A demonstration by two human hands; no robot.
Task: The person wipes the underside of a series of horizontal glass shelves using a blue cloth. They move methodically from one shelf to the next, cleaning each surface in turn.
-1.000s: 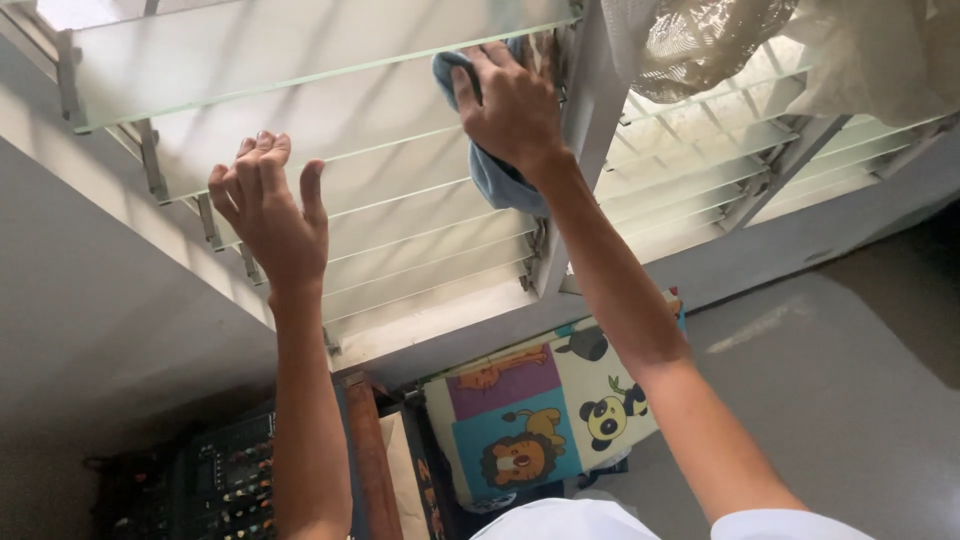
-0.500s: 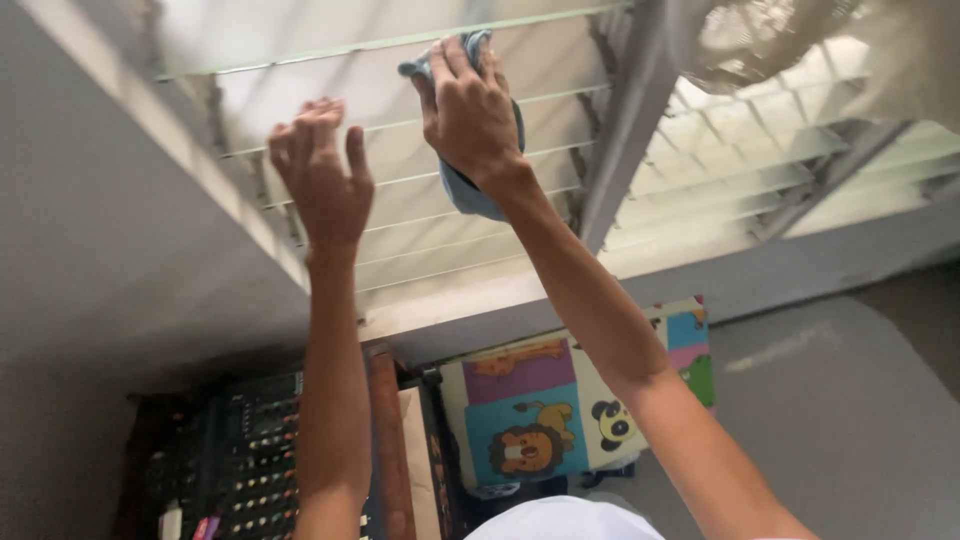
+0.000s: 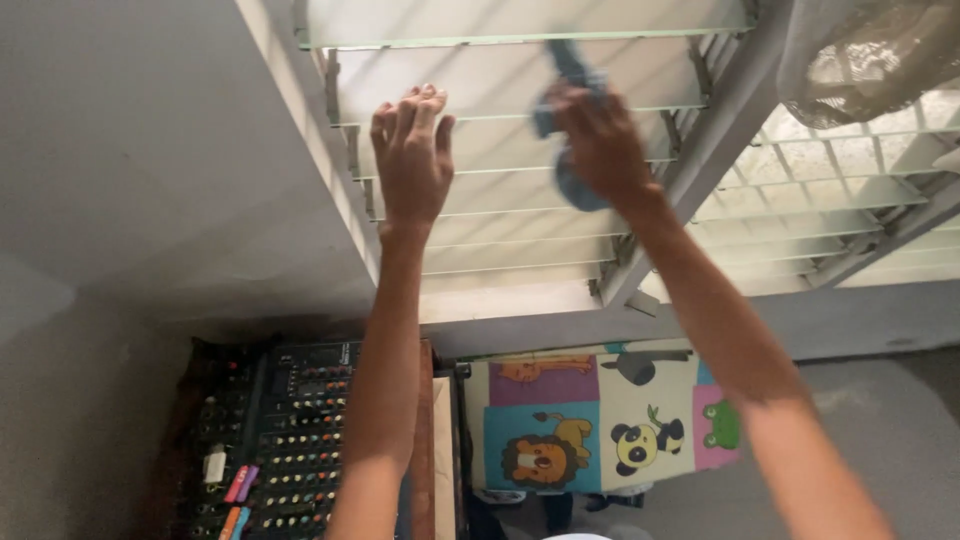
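Gripping a blue cloth (image 3: 572, 180) against the glass louvre slats (image 3: 500, 140), the right hand (image 3: 600, 150) is blurred but clenched around it. Left hand (image 3: 412, 160) is spread open, fingertips touching a slat, holding nothing.

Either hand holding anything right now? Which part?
The right hand grips a blue cloth, bunched at its middle, ends sticking out above and below, against the glass louvre slats. The left hand holds nothing; its open fingers rest at a slat edge.
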